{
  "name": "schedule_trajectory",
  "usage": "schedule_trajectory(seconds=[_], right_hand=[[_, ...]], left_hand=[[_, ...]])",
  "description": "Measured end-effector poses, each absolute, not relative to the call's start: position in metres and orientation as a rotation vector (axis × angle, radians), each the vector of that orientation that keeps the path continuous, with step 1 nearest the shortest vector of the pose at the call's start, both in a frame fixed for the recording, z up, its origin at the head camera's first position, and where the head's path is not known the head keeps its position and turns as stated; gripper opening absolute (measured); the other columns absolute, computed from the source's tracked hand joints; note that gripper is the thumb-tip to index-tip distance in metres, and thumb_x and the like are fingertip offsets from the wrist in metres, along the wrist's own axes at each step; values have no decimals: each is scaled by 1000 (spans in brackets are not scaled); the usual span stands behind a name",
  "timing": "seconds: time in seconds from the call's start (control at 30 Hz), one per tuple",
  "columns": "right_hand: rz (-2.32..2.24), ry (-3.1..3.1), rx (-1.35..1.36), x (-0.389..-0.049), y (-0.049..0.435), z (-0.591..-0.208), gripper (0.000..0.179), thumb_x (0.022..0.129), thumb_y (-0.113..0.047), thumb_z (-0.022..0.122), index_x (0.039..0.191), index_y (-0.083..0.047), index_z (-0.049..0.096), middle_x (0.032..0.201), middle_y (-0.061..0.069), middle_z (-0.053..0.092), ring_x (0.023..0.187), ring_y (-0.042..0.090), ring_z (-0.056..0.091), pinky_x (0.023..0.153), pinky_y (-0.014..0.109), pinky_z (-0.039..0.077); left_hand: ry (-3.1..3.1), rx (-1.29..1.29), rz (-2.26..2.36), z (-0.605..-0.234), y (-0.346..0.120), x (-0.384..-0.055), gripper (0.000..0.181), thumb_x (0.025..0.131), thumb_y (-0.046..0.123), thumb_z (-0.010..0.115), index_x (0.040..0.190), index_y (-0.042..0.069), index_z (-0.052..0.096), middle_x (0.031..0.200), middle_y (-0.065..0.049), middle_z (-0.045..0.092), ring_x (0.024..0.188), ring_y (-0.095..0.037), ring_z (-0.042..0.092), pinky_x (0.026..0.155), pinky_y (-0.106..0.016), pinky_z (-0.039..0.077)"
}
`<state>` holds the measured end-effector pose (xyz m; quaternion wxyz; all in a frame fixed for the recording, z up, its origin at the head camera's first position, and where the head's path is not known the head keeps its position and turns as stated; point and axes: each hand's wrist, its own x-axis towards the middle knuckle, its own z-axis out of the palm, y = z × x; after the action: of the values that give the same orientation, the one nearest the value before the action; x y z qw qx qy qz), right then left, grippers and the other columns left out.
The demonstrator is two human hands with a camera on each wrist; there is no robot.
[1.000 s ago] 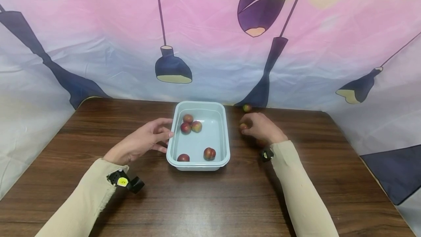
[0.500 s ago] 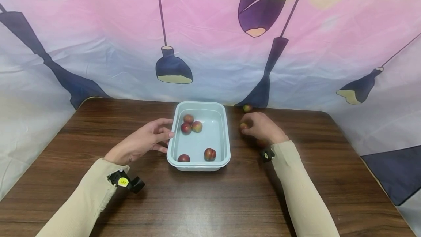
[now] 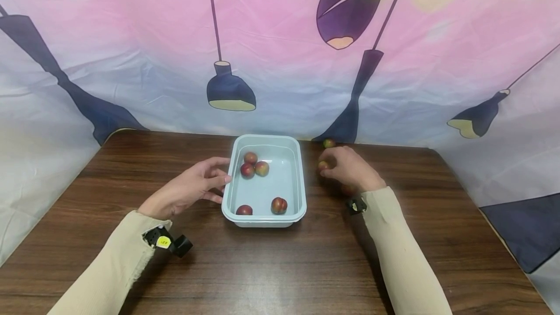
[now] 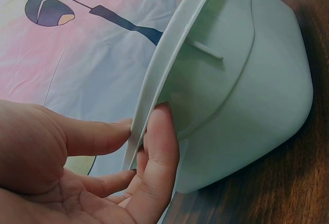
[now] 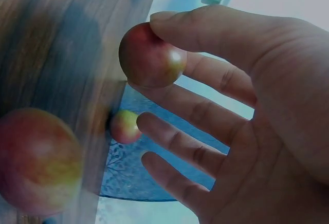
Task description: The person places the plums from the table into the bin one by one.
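In the head view, a pale blue plastic basin [image 3: 261, 189] stands mid-table with several red-green plums [image 3: 278, 205] inside. My left hand [image 3: 187, 186] is at its left side; the left wrist view shows the thumb on one face of the rim [image 4: 154, 80] and fingers [image 4: 162, 142] curled behind it. Right of the basin, my right hand [image 3: 350, 168] pinches a plum [image 5: 152, 54] between thumb and fingers, the other fingers loosely spread. A second plum [image 3: 329, 143] lies beyond that hand by the back edge, and another [image 5: 38, 162] sits beneath it, mostly hidden in the head view.
The dark wood table [image 3: 280, 266] ends at the back against a printed cloth [image 3: 280, 62] with lamp drawings. Cloth hangs at both sides too. Each wrist carries a small black camera mount [image 3: 168, 241] over a beige sleeve [image 3: 402, 252].
The right hand has risen very slightly with the plum between its fingers. Left hand, basin and the plums inside it stay in place.
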<state>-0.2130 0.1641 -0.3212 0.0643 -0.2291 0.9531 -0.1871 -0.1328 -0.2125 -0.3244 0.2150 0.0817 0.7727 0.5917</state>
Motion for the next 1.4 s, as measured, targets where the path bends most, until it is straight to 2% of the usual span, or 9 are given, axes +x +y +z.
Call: schedule_trajectory(seconds=[0.37, 0.73, 1.0, 1.3, 1.4], right_hand=[[-593, 2884, -752, -207, 162, -310, 14, 92, -20, 75, 105, -16, 73, 101, -1, 72, 93, 19, 63, 91, 41, 54], [-598, 2858, -734, -200, 159, -300, 26, 93, -21, 76, 118, -16, 73, 114, -1, 73, 105, 19, 66, 97, 43, 56], [-611, 2862, -764, -193, 157, -292, 16, 93, -21, 75, 109, -18, 73, 105, -5, 71, 98, 17, 63, 93, 38, 54], [-594, 2872, -780, -186, 154, -283, 13, 94, -23, 74, 107, -22, 71, 100, -8, 68, 96, 16, 58, 89, 35, 52], [-595, 2871, -781, -183, 153, -281, 17, 93, -23, 75, 110, -21, 72, 101, -7, 69, 96, 17, 57, 90, 36, 52]], left_hand=[[2146, 235, 1640, -325, -214, -133, 61, 106, 13, 53, 159, 1, 24, 128, -31, 57, 100, -21, 68, 84, -36, 64], [2133, 232, 1647, -325, -214, -132, 61, 106, 13, 54, 158, 1, 24, 127, -31, 58, 100, -22, 68, 84, -35, 64], [2136, 221, 1640, -324, -213, -132, 61, 106, 13, 54, 158, 2, 25, 127, -30, 58, 101, -22, 67, 84, -35, 64], [2139, 229, 1645, -325, -213, -132, 60, 106, 13, 53, 158, 1, 25, 128, -31, 58, 99, -22, 68, 84, -35, 64], [2142, 234, 1642, -325, -213, -132, 60, 106, 12, 53, 158, 1, 25, 128, -31, 58, 98, -22, 68, 84, -36, 64]])
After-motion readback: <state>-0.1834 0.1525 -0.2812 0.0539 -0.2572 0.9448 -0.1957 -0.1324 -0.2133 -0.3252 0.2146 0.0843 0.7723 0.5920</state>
